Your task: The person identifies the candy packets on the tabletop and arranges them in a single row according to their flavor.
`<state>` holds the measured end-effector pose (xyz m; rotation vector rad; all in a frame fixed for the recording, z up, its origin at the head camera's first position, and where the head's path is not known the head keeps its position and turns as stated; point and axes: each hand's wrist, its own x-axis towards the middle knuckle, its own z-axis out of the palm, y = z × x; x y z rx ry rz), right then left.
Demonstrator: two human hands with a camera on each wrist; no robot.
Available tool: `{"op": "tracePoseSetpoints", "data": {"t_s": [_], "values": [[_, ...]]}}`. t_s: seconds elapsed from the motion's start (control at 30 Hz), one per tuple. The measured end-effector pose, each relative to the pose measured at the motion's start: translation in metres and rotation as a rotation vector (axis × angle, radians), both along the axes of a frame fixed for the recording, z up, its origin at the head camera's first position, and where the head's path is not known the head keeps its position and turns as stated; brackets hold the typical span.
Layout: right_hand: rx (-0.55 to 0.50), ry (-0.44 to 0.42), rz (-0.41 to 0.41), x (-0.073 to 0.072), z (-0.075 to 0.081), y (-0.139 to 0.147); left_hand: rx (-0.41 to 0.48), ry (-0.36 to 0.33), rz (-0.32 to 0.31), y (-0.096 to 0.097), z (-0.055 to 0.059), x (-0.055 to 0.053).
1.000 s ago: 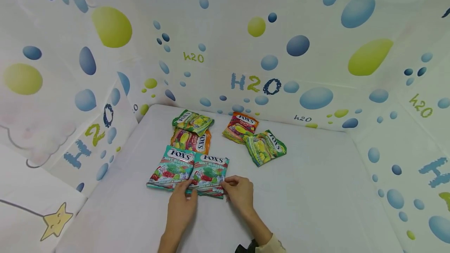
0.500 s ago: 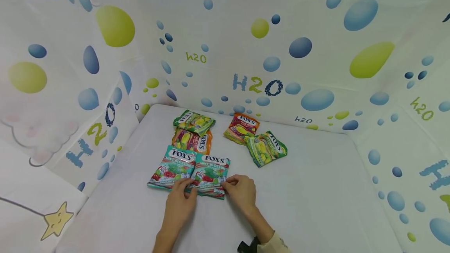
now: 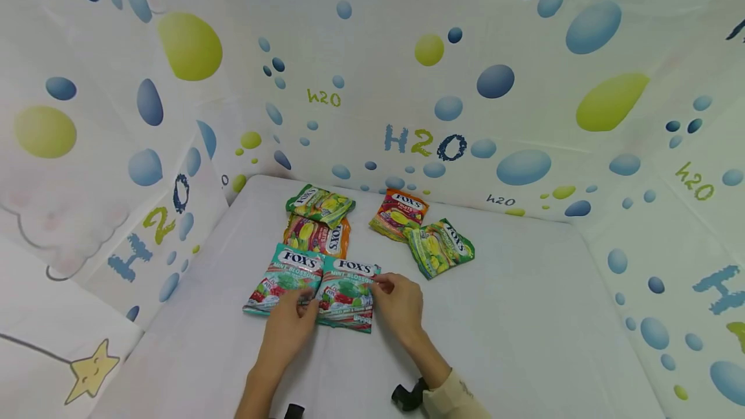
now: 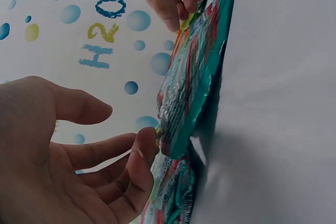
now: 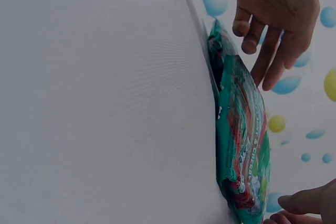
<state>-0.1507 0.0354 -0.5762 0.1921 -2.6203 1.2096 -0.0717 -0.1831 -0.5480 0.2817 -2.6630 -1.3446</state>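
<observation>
Two teal Fox's mint candy bags lie side by side: the left bag (image 3: 288,277) and the right bag (image 3: 348,296), which meet along their inner edges. My left hand (image 3: 288,325) is over the lower part of the left bag, fingertips close to the seam between the two. In the left wrist view that left hand (image 4: 100,161) has its thumb apart from loosely bent fingers, nothing gripped. My right hand (image 3: 400,306) is at the right bag's outer edge, fingertips right at its side. The right wrist view shows the right thumb (image 5: 299,202) apart from the bag's surface.
Behind the teal bags, a green candy bag (image 3: 321,204) overlaps an orange one (image 3: 316,235). To their right, another orange bag (image 3: 399,213) touches a second green bag (image 3: 440,247). Patterned sheets (image 3: 372,50) wall the white tabletop (image 3: 512,315) at the back and sides.
My left hand has drawn slightly left and up off the right bag's lower corner. The right hand has slid up along the bag's outer edge. The bags lie nearly as before.
</observation>
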Motion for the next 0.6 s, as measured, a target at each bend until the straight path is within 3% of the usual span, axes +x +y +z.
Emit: {"op": "tracePoseSetpoints", "data": {"t_s": [0.2, 0.6], "values": [[-0.041, -0.007, 0.038, -0.009, 0.005, -0.008, -0.01, -0.005, -0.011, -0.009, 0.008, -0.007], [0.008, -0.034, 0.116, -0.03, 0.019, -0.027, -0.047, 0.013, -0.01, -0.027, 0.021, -0.031]]}}
